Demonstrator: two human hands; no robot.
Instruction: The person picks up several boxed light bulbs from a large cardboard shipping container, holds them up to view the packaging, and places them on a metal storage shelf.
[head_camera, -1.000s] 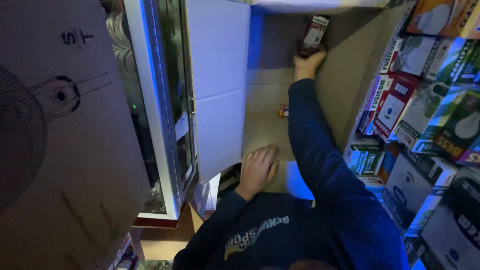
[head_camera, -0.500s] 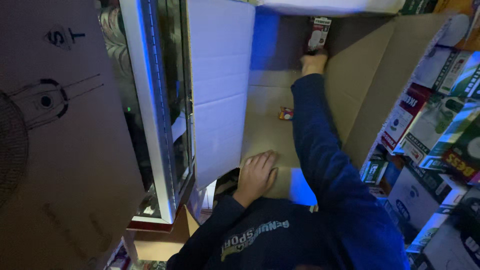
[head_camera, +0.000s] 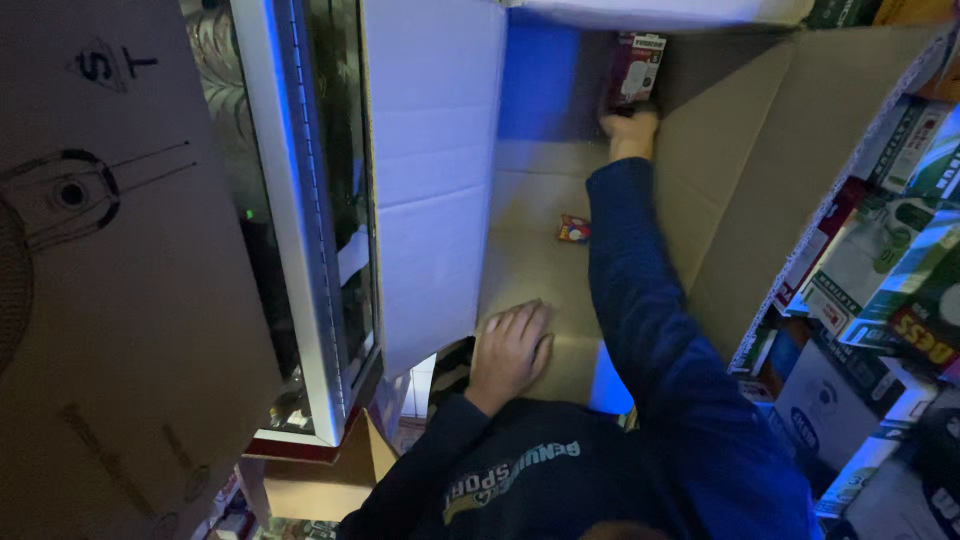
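Note:
I look down into a large open cardboard box (head_camera: 720, 200). My right hand (head_camera: 630, 130), arm stretched in a dark blue sleeve, is closed around a small dark retail box (head_camera: 636, 68) at the carton's far end. My left hand (head_camera: 512, 348) rests flat, fingers spread, on the carton's near edge and holds nothing. One small red packet (head_camera: 573, 229) lies on the carton's floor between the two hands.
A white flap (head_camera: 435, 170) of the carton stands up at the left. Beyond it is a glass-fronted display cabinet (head_camera: 310, 220) and a big brown carton (head_camera: 110, 280) printed with a fan drawing. Stacked colourful product boxes (head_camera: 880, 270) crowd the right side.
My right hand has stayed on the small dark box at the carton's far end. The view has shifted slightly. My left hand has kept its place on the near edge.

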